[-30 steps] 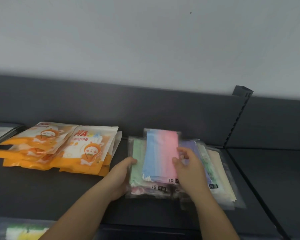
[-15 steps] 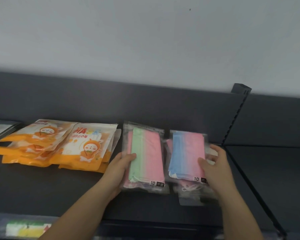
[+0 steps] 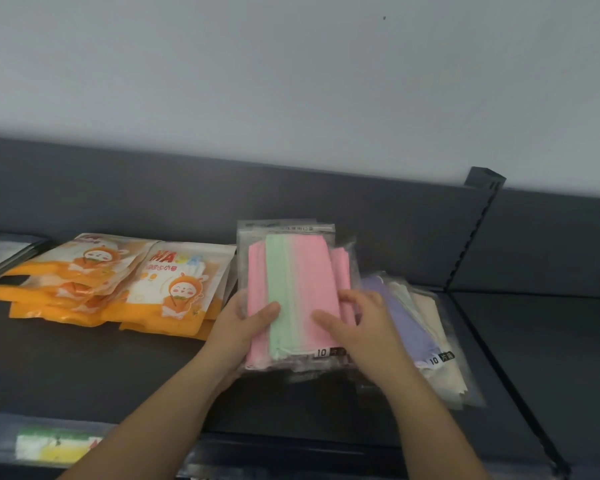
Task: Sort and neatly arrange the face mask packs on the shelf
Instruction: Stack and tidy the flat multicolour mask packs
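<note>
Head view looks down on the dark shelf [image 3: 66, 368], which runs the full width below a grey back panel [image 3: 187, 195] and a pale wall [image 3: 291, 64]. A slotted upright [image 3: 478, 223] splits the panel on my right, and the shelf carries on past it.

On my left lies a loose spread of orange packs [image 3: 118, 289], overlapping each other, each printed with a cartoon figure. Their right edge sits just beside the stack I am holding. Further left, at the frame edge, some flat grey packs [image 3: 4, 254] are only partly visible.

Right of my hands, a fanned pile of clear packs [image 3: 426, 334] rests on the shelf, purple on top, cream and pale green beneath.

In the middle I hold the pink-green pack [image 3: 291, 289], the top of a small stack whose lower packs show pink at the right edge. My left hand [image 3: 243, 327] grips the stack's left edge, thumb curled over the front, fingers hidden behind. My right hand [image 3: 364, 323] lies over the lower right corner, fingers slightly spread and pressing flat on the front. Whether the stack touches the shelf I cannot tell.

At the shelf's front lip, a blurred price label [image 3: 52, 445] shows green, white and yellow.
</note>
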Tool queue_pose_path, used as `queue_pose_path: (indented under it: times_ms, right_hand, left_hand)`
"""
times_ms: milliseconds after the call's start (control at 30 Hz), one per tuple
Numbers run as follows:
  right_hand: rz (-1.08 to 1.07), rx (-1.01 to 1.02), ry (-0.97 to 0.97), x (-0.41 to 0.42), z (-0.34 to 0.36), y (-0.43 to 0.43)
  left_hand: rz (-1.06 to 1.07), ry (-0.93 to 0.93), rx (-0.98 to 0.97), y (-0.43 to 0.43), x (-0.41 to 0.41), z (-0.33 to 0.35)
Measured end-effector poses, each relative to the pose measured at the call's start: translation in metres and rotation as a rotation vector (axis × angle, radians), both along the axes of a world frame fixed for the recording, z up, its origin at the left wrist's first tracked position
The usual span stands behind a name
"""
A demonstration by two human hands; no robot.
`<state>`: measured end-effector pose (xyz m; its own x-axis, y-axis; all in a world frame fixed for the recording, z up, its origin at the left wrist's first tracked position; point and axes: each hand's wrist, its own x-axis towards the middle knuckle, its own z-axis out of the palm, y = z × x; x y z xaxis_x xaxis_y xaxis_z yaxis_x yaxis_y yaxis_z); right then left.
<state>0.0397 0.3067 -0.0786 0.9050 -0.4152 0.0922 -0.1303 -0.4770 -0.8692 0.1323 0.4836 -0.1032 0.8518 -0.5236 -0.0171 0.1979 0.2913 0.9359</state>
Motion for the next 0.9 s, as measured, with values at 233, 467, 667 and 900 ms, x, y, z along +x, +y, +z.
queue_pose_path:
  times_ms: [233, 467, 667, 900]
  right_hand:
    - [-0.115, 0.308, -0.180, -0.001, -0.008, -0.016]
    - [-0.345, 0.304, -0.328, -0.017, 0.004, -0.055]
    - [-0.426, 0.410, -0.391, -0.022, -0.008, -0.055]
    - [-0.464, 0.762, -0.592, -0.025, 0.003, -0.061]
  left_hand:
    - [0.069, 0.121, -0.011, 0.002, 0.005, -0.003]
    - [0.114, 0.309, -0.141, 0.006, 0.008, -0.004]
    - [0.088, 0.300, -0.136, 0.006, 0.009, -0.003]
    - [0.042, 0.199, -0.015, 0.002, 0.013, -0.006]
